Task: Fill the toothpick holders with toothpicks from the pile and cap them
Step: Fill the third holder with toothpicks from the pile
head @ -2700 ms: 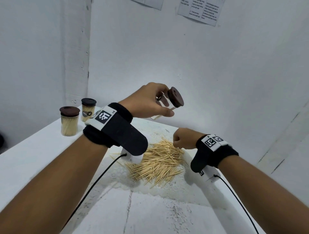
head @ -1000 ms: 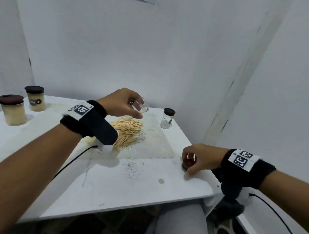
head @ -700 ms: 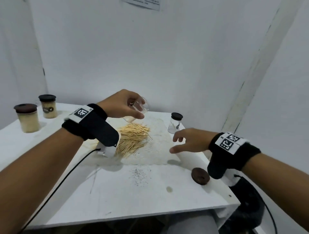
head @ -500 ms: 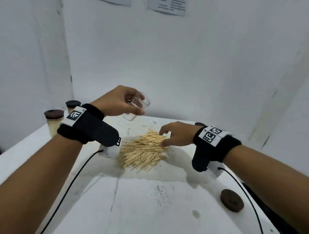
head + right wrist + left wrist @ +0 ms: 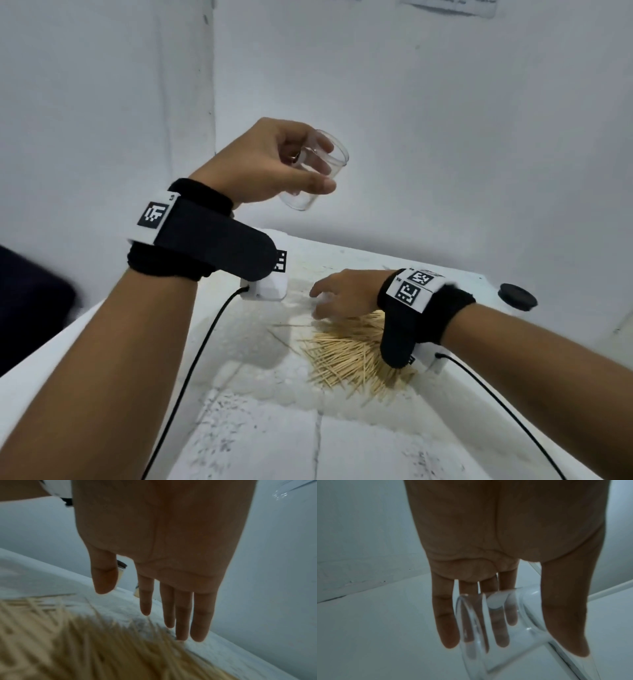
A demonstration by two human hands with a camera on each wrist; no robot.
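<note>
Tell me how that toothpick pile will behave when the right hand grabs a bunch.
The toothpick pile lies loose and criss-crossed, so sticks will probably scatter or slide rather than lift together. They look thin and stiff, likely very light; some may slip from the right hand, whose fingers are straight. Strays already lie apart on the table, suggesting they roll easily.

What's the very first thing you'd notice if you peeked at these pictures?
The big heap of toothpicks on the white table catches the eye first, with the right hand spread open just above its far edge. Next is the clear, empty holder that the left hand holds up in the air, tipped on its side with no cap on. A dark cap sits far off to the right.
</note>
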